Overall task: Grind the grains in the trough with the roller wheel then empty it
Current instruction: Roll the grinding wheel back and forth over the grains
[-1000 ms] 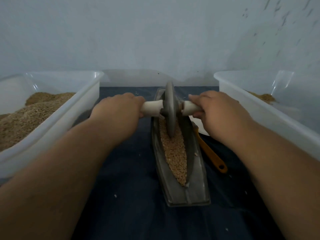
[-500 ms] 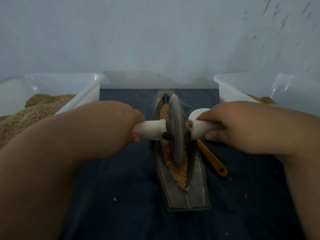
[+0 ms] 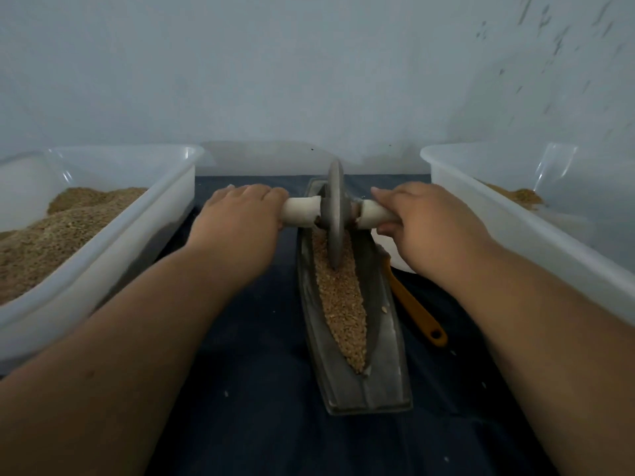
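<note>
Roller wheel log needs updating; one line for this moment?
stage: grinding | left hand: grips handle | right hand: grips handle | roller wheel: trough far end | grains: in trough

**Tubs, cloth and an orange handle**

A dark cloth (image 3: 257, 407) is spread over the counter, and a few pale crumbs (image 3: 226, 393) are scattered on it. A translucent tub (image 3: 120, 242) is set at the left, well filled with a brown granular heap (image 3: 51, 235). A second tub (image 3: 515, 235) is set at the right, where only a small heap (image 3: 522, 195) is seen. An orange handle (image 3: 415, 310) is laid on the cloth near the right tub. A pale wall (image 3: 309, 63) is seen behind.
</note>
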Demonstrator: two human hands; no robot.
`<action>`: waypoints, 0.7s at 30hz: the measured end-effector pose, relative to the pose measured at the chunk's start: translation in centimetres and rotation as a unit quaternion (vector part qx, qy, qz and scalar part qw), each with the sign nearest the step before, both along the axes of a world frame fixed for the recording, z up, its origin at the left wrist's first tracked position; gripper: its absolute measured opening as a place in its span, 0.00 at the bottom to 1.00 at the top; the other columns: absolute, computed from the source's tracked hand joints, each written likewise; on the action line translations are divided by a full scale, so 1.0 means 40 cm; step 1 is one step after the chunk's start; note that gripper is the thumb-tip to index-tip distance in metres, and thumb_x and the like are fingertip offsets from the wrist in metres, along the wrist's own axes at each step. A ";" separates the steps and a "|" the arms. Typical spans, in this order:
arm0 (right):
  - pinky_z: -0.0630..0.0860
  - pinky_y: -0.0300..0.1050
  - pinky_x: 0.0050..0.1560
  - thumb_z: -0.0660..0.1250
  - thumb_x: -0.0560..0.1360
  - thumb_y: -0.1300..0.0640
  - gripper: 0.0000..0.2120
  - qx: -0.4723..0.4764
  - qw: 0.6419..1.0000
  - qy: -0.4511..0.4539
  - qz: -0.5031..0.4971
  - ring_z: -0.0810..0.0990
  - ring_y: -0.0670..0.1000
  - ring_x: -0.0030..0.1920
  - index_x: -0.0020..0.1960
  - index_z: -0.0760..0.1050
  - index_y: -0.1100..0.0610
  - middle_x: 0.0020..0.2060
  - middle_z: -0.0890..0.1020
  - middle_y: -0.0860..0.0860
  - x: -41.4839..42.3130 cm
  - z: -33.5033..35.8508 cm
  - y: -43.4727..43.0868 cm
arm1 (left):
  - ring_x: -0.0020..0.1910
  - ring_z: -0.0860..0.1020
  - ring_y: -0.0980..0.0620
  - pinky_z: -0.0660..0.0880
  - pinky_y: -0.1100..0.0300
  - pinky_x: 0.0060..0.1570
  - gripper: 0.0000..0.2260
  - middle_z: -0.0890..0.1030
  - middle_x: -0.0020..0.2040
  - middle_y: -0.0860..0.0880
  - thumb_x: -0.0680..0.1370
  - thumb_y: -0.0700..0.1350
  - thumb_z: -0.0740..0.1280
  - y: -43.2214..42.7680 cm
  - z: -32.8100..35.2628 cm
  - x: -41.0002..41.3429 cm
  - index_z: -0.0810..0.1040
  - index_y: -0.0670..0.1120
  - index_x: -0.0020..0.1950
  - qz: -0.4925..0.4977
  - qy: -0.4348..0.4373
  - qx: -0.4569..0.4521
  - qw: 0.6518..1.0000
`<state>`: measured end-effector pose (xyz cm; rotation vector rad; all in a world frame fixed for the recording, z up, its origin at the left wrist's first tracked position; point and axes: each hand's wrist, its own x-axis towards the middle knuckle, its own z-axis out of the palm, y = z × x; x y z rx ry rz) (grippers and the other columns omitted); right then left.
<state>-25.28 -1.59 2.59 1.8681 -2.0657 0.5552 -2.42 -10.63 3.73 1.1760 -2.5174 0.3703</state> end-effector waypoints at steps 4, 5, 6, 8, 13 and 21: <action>0.72 0.51 0.55 0.70 0.74 0.50 0.23 -0.007 1.000 0.014 0.005 0.74 0.54 0.57 0.69 0.72 0.46 0.57 0.78 0.49 0.004 0.004 0.003 | 0.54 0.76 0.45 0.72 0.48 0.56 0.14 0.77 0.57 0.48 0.79 0.48 0.63 -0.002 0.007 0.013 0.71 0.51 0.64 0.000 -0.016 0.014 1.000; 0.73 0.52 0.54 0.70 0.73 0.49 0.22 0.007 1.000 0.017 0.010 0.74 0.54 0.55 0.66 0.74 0.44 0.55 0.78 0.48 0.009 0.014 0.012 | 0.51 0.76 0.46 0.74 0.48 0.52 0.12 0.76 0.55 0.49 0.78 0.50 0.64 0.003 0.015 0.022 0.72 0.52 0.62 0.000 -0.034 0.021 0.999; 0.74 0.52 0.52 0.71 0.72 0.48 0.19 0.026 0.999 0.024 0.019 0.75 0.53 0.53 0.63 0.75 0.43 0.52 0.78 0.47 0.014 0.027 0.024 | 0.49 0.76 0.48 0.75 0.49 0.50 0.11 0.76 0.52 0.50 0.78 0.52 0.64 0.012 0.026 0.031 0.72 0.53 0.59 -0.002 -0.054 0.030 0.998; 0.75 0.51 0.48 0.71 0.72 0.46 0.14 0.081 0.995 0.027 0.043 0.75 0.49 0.47 0.57 0.77 0.42 0.45 0.76 0.44 0.021 0.060 0.057 | 0.48 0.76 0.50 0.75 0.51 0.49 0.11 0.75 0.50 0.52 0.77 0.56 0.65 0.036 0.052 0.046 0.72 0.56 0.58 -0.013 -0.101 0.054 0.993; 0.74 0.40 0.45 0.61 0.71 0.36 0.13 0.242 0.966 -0.003 0.089 0.76 0.41 0.43 0.53 0.75 0.38 0.43 0.79 0.41 0.035 0.145 0.142 | 0.52 0.75 0.56 0.70 0.59 0.50 0.13 0.76 0.53 0.56 0.77 0.60 0.62 0.102 0.115 0.082 0.71 0.61 0.60 -0.040 -0.208 0.089 0.973; 0.72 0.40 0.42 0.61 0.72 0.37 0.13 0.235 0.968 -0.004 0.087 0.76 0.41 0.42 0.52 0.76 0.41 0.41 0.78 0.42 0.040 0.147 0.142 | 0.48 0.76 0.56 0.73 0.56 0.50 0.08 0.78 0.49 0.56 0.78 0.57 0.62 0.087 0.109 0.085 0.73 0.60 0.56 -0.052 -0.195 0.155 0.967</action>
